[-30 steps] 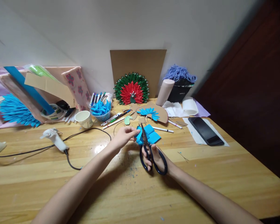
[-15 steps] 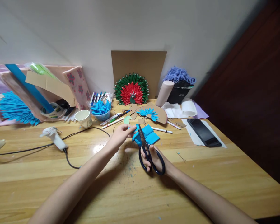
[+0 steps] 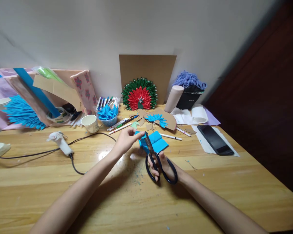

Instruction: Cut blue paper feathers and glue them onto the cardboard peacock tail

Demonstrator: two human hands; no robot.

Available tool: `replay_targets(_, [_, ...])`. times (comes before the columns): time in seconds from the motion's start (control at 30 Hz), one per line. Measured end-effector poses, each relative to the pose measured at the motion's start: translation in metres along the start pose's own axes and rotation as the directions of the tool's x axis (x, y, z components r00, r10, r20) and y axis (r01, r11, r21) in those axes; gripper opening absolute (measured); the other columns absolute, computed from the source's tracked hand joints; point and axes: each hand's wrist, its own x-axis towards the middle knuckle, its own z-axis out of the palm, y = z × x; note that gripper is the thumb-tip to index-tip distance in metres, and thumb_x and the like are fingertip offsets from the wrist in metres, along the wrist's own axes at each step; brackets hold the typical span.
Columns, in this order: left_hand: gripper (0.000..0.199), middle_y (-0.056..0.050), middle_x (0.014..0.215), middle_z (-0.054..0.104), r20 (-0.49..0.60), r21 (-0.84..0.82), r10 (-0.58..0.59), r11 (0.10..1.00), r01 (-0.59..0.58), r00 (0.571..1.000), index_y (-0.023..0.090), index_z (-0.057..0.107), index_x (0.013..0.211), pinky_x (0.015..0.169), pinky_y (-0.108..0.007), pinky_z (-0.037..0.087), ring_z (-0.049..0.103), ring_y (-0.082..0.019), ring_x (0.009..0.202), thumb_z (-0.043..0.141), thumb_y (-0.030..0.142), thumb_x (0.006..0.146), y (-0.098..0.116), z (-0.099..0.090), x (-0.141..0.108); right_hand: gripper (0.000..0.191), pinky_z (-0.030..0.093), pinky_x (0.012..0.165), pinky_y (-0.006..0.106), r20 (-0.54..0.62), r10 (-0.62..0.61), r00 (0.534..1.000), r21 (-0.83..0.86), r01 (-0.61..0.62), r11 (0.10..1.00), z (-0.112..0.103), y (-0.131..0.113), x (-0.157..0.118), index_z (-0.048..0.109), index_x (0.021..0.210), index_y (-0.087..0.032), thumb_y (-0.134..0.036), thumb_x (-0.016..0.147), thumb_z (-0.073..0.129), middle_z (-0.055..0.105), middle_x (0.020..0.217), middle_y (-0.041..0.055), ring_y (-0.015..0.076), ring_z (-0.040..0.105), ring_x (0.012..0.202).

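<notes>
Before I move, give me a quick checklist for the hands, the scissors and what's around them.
1. Scissors held in the right hand: ok, at the black handles.
2. Blue paper held in the left hand: ok, between thumb and fingers.
3. Left fingertips well away from the blades: not ok, they are right beside the tips.
4. Blades biting on paper: cannot tell, too small to see.
5. Black cord clear of the left forearm: cannot tell, it drops out of sight there.
6. Phone clear of both hands: ok, off to the right.
</notes>
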Motion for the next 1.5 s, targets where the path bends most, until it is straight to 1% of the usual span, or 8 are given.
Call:
replay_targets(0.27, [0.034,0.002,0.056,0.054,-0.010,-0.051,-0.029,0.998,0.029,1.000,0.014,0.049,0.060,0.052,-0.021,0.032,0.047,-0.009,0.053,0.070,0.040,0.059,0.003,0.001,0.000,0.070,0.040,0.034,0.020,0.006,0.021,1.000,0.006,-0.022,1.000,-0.002,0.000,-0.001,0.042,0.066,-0.017,-0.084,0.056,0.026,0.038,0.041,-0.0076,0.0064,0.039,0.032])
replay_targets(0.5, [0.033,0.005,0.051,0.048,0.009,0.009,-0.039,0.999,0.039,0.999,0.014,0.050,0.058,0.047,-0.021,0.026,0.039,-0.007,0.047,0.070,0.041,0.059,0.004,-0.001,0.001,0.070,0.040,0.033,0.020,0.005,0.041,0.999,0.010,-0.041,0.999,-0.001,-0.005,0.000,0.043,0.064,-0.016,-0.085,0.054,0.029,0.037,0.040,-0.0079,0.0058,0.037,0.031])
replay_targets(0.8, [0.035,0.003,0.052,0.053,0.053,0.054,-0.102,0.994,0.099,0.993,0.014,0.053,0.059,0.046,-0.021,0.028,0.043,-0.008,0.047,0.070,0.045,0.056,0.012,-0.004,-0.001,0.072,0.042,0.035,0.022,0.048,0.009,0.999,0.038,-0.011,0.999,-0.004,0.004,0.001,0.045,0.066,-0.016,-0.085,0.055,0.025,0.041,0.041,-0.0063,0.0071,0.041,0.033])
replay_targets(0.97, [0.035,0.003,0.052,0.055,0.066,0.061,-0.098,0.994,0.094,0.993,0.015,0.054,0.058,0.047,-0.022,0.031,0.046,-0.009,0.047,0.070,0.046,0.057,0.011,-0.005,-0.001,0.071,0.042,0.035,0.022,0.047,0.029,0.998,0.036,-0.030,0.999,-0.004,0.004,0.001,0.044,0.066,-0.016,-0.084,0.056,0.027,0.039,0.041,-0.0070,0.0066,0.040,0.033])
replay_targets(1.17, [0.036,0.004,0.049,0.051,0.042,0.082,-0.091,0.993,0.087,0.995,0.015,0.055,0.058,0.048,-0.022,0.030,0.043,-0.009,0.046,0.067,0.049,0.059,0.011,-0.006,0.000,0.069,0.040,0.032,0.019,0.025,0.028,0.999,0.042,-0.029,0.999,-0.003,-0.001,0.001,0.043,0.063,-0.016,-0.084,0.054,0.032,0.035,0.039,-0.0089,0.0046,0.035,0.031])
replay_targets(1.23, [0.038,0.003,0.049,0.050,0.065,0.090,-0.086,0.993,0.080,0.994,0.015,0.053,0.055,0.049,-0.022,0.031,0.042,-0.009,0.046,0.063,0.051,0.063,0.012,-0.007,0.000,0.070,0.040,0.032,0.019,0.009,0.034,0.999,0.019,-0.034,0.999,-0.002,-0.004,0.001,0.043,0.063,-0.016,-0.085,0.053,0.031,0.037,0.039,-0.0083,0.0050,0.037,0.030])
replay_targets(1.37, [0.040,0.002,0.052,0.053,0.167,0.036,-0.070,0.997,0.065,0.983,0.015,0.052,0.055,0.051,-0.022,0.033,0.042,-0.009,0.048,0.058,0.052,0.067,0.014,-0.007,-0.001,0.071,0.039,0.031,0.019,-0.021,0.047,0.999,-0.008,-0.047,0.999,0.000,-0.010,0.000,0.041,0.061,-0.016,-0.086,0.051,0.030,0.037,0.037,-0.0083,0.0049,0.037,0.029])
replay_targets(1.5, [0.039,0.001,0.054,0.054,0.174,0.012,-0.015,1.000,0.013,0.985,0.015,0.050,0.057,0.052,-0.023,0.035,0.044,-0.010,0.050,0.056,0.052,0.069,0.011,-0.006,0.000,0.071,0.038,0.031,0.019,-0.024,0.043,0.999,-0.014,-0.044,0.999,-0.001,-0.010,0.000,0.042,0.062,-0.016,-0.086,0.051,0.031,0.036,0.037,-0.0086,0.0046,0.036,0.028])
